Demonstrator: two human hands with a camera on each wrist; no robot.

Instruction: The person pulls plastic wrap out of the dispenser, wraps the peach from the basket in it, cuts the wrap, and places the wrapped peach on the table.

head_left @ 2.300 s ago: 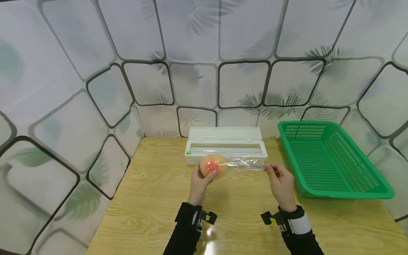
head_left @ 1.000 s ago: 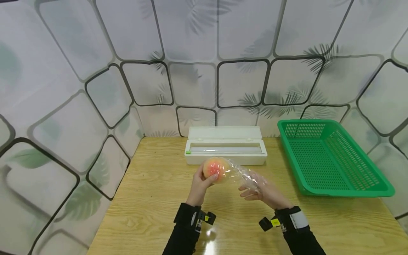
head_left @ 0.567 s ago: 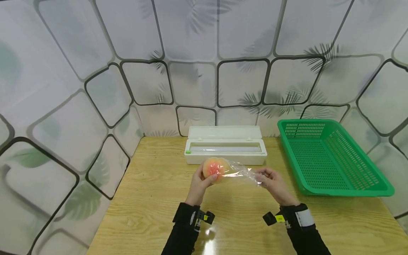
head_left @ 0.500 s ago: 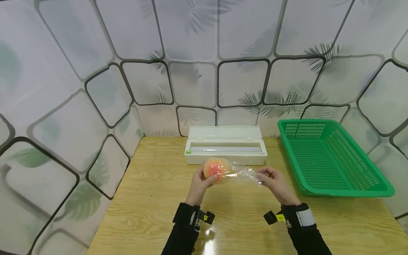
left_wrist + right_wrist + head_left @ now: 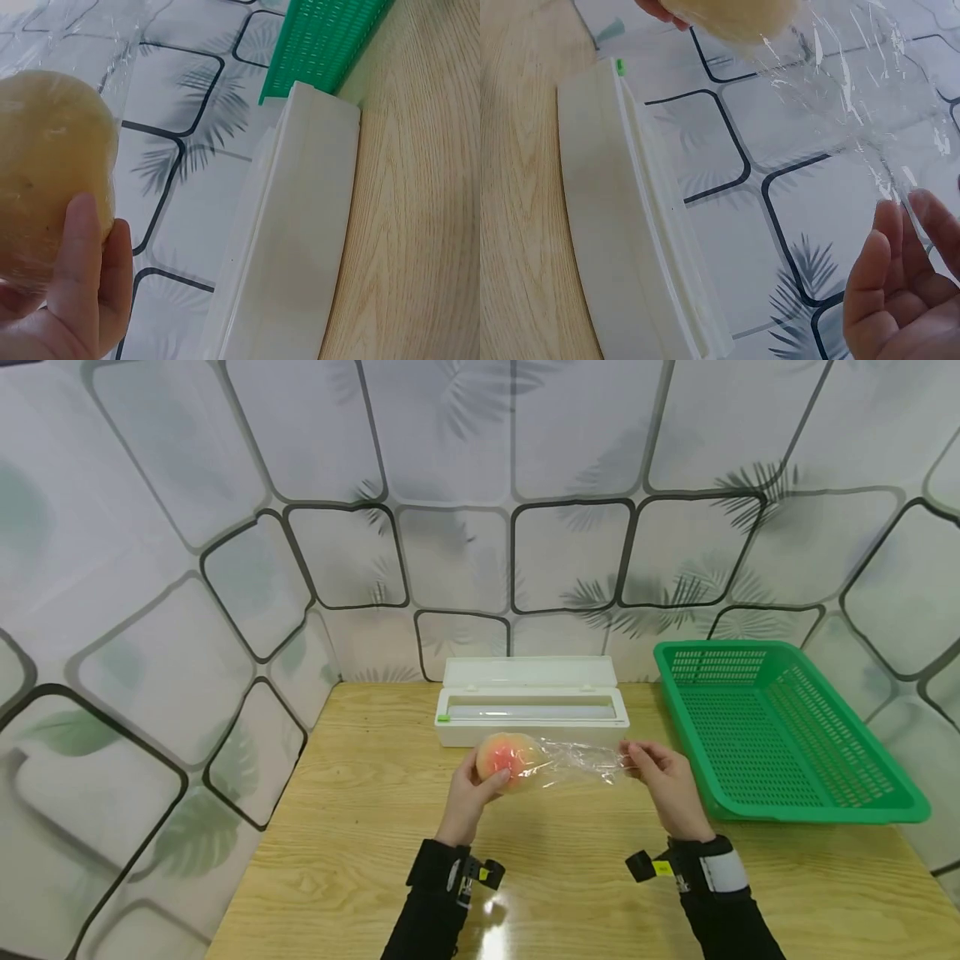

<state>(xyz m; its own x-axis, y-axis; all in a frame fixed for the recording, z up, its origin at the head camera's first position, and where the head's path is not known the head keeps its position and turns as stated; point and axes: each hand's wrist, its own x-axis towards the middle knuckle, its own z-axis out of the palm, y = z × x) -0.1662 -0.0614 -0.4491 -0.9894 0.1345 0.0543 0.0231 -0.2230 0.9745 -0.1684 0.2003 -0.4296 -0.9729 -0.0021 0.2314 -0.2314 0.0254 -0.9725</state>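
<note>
A round peach point(image 5: 504, 755), pinkish red in the middle and pale yellow around, is held above the table by my left hand point(image 5: 467, 795). My left thumb lies across its front and the fingers curl behind, as the left wrist view shows on the peach's yellow side point(image 5: 46, 172). Clear plastic wrap point(image 5: 581, 762) covers the peach and stretches out to the right in a crinkled tail. The end of that wrap is pinched between the thumb and fingers of my right hand point(image 5: 667, 781); the right wrist view shows the wrap point(image 5: 855, 97) drawn to the fingertips.
Behind the hands stands a long white wrap dispenser box point(image 5: 532, 735) with its lid point(image 5: 529, 672) raised and a roll inside. A green plastic basket point(image 5: 817, 817) sits at the right on the wooden table point(image 5: 360, 827). Patterned sheeting point(image 5: 457, 560) rises behind.
My right hand swung in toward the peach with its fingers loosely spread, then drew back right and up, pinching the wrap's tail. The left hand and peach shifted only slightly.
</note>
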